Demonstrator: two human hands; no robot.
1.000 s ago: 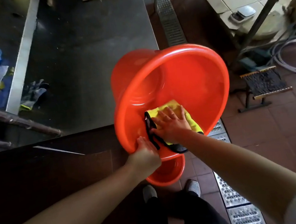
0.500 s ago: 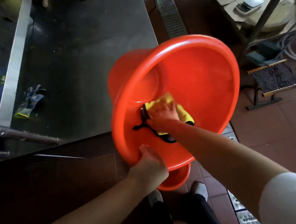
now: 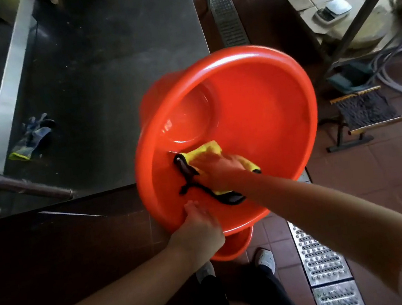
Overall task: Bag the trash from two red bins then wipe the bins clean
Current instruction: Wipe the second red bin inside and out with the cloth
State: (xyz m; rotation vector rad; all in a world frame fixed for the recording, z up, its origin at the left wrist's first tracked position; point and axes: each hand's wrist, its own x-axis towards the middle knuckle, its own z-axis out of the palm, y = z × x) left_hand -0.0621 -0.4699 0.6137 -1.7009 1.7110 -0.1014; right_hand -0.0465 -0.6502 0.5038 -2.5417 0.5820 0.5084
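Note:
A big red bin [image 3: 260, 108] is tilted with its open mouth toward me, beside the corner of a dark table [image 3: 109, 87]. My left hand [image 3: 199, 232] grips its near rim from below. Inside the bin my right hand [image 3: 218, 169] presses a yellow cloth with black edging [image 3: 205, 151] flat against the lower inner wall. A second red bin [image 3: 235, 247] shows only as a sliver under the first, near my feet.
Work gloves [image 3: 30, 139] lie on the dark table at the left. A metal floor drain grate [image 3: 322, 264] runs along the tiled floor at the right. A small woven stool [image 3: 365, 110], coiled hoses [image 3: 401, 67] and a metal frame leg [image 3: 360, 8] stand at the far right.
My right hand has slid the cloth deeper into the bin, toward its bottom. The bin has tipped and swung a little to the right; my left hand keeps its grip on the rim.

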